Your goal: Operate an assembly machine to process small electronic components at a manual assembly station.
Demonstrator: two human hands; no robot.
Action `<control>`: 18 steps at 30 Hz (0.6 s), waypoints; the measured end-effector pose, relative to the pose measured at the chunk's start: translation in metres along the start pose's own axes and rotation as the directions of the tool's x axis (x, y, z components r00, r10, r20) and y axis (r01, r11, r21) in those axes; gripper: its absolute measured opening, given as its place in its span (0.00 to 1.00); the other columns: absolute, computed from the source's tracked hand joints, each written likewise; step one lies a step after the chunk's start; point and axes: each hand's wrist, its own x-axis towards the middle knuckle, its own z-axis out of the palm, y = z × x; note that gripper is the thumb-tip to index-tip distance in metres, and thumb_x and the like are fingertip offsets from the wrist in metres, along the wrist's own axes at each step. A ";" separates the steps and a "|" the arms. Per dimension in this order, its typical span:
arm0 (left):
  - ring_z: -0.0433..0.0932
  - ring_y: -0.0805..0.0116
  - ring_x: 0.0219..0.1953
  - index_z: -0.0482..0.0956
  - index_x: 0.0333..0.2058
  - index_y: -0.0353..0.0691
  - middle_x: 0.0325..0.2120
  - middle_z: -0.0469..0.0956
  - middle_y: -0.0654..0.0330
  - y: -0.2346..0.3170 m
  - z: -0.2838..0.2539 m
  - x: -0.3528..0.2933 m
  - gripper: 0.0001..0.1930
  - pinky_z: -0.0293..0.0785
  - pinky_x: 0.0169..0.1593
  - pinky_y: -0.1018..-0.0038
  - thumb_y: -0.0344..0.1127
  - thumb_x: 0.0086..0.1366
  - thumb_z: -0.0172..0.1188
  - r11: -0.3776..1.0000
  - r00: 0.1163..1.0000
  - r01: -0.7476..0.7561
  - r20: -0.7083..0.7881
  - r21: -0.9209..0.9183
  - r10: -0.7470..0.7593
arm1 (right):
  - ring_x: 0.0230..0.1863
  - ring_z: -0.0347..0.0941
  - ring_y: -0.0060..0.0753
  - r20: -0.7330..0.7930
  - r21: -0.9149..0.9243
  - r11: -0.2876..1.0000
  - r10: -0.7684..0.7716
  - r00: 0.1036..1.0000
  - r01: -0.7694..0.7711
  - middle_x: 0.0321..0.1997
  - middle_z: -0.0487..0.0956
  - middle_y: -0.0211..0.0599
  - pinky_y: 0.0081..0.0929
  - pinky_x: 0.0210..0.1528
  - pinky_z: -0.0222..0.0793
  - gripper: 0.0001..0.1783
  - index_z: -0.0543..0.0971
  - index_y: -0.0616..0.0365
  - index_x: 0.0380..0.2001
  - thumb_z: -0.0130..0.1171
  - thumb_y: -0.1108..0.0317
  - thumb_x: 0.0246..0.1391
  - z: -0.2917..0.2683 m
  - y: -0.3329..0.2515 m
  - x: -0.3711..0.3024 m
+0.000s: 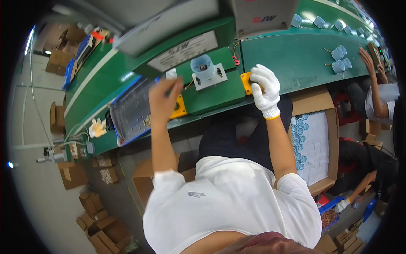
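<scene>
My left hand, bare and blurred by motion, hovers over the left yellow block; its fingers are too smeared to read. My right hand, in a white knitted glove, lies over the right yellow block with thumb and fingers apart. The glove hides part of that block. Between my hands, a light-blue plastic cup with small dark parts inside stands in a metal fixture plate. A thin lead runs out beside the cup toward my left hand. Above it hangs the green machine head.
Left lies a blue-rimmed tray of small pieces, with a glove beyond it. Several blue cups stand on the green bench at right. An open carton of cups sits by my right arm. Co-workers work at right.
</scene>
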 end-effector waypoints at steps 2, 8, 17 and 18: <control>0.90 0.61 0.44 0.91 0.45 0.30 0.42 0.92 0.50 -0.024 0.012 -0.063 0.08 0.83 0.52 0.68 0.26 0.69 0.73 0.983 0.987 0.065 -0.159 0.173 -0.037 | 0.56 0.86 0.61 -0.050 0.019 0.999 0.032 0.998 -0.031 0.47 0.90 0.50 0.48 0.62 0.81 0.08 0.89 0.60 0.33 0.66 0.67 0.61 0.003 0.001 -0.004; 0.89 0.49 0.47 0.91 0.38 0.33 0.45 0.90 0.49 -0.037 0.005 -0.092 0.06 0.84 0.53 0.61 0.26 0.63 0.78 0.945 0.975 -0.092 -0.164 0.314 0.150 | 0.50 0.86 0.61 -0.013 -0.155 0.988 0.007 1.000 -0.008 0.45 0.90 0.50 0.50 0.61 0.82 0.08 0.83 0.61 0.26 0.69 0.69 0.56 0.017 -0.008 0.012; 0.89 0.56 0.46 0.91 0.45 0.35 0.44 0.89 0.53 -0.098 -0.056 -0.063 0.12 0.83 0.53 0.65 0.32 0.66 0.75 0.933 0.979 0.204 -0.059 0.298 -0.195 | 0.65 0.83 0.44 0.102 0.493 0.768 0.416 0.903 -0.409 0.64 0.85 0.55 0.40 0.71 0.75 0.23 0.77 0.72 0.66 0.55 0.65 0.78 0.012 0.014 -0.021; 0.89 0.56 0.45 0.91 0.47 0.35 0.44 0.89 0.52 -0.108 -0.064 -0.071 0.12 0.83 0.52 0.65 0.33 0.66 0.75 0.927 0.956 0.267 0.052 0.262 -0.290 | 0.65 0.83 0.42 0.103 0.431 0.808 0.399 0.911 -0.403 0.63 0.86 0.52 0.38 0.72 0.74 0.24 0.77 0.70 0.67 0.56 0.61 0.79 0.013 0.012 -0.022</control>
